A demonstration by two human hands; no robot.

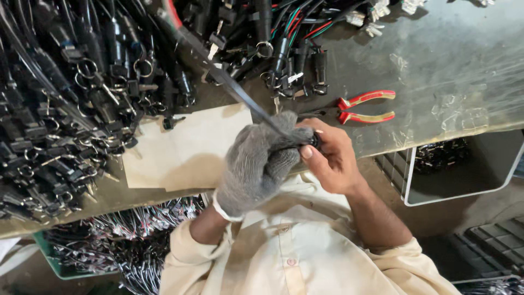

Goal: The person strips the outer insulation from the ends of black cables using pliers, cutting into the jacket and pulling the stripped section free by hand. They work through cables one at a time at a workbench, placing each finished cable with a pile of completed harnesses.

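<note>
Cable (pixel 234 90), black and sleeved, runs diagonally from the top of the bench down to both hands, which meet at its lower end just past the near bench edge. Left hand (pixel 256 164), in a grey knit glove, is closed around the cable. Right hand (pixel 330 158), bare, pinches the cable end between thumb and fingers, touching the glove.

Bench (pixel 436 71) surface:
- One pair of pliers (pixel 363 107) with red and yellow handles, lying flat just beyond the right hand, well clear of the right edge.
- One sheet of pale card (pixel 185 147), flat, reaching to the near edge beside the left hand.
- One dense pile of black cables with key rings (pixel 65 98), covering the left half; count cannot be told.

Open bench surface lies to the right of the pliers. Below the edge: one green crate of wires (pixel 109 246) at left, one white-rimmed bin (pixel 464 169) at right.
</note>
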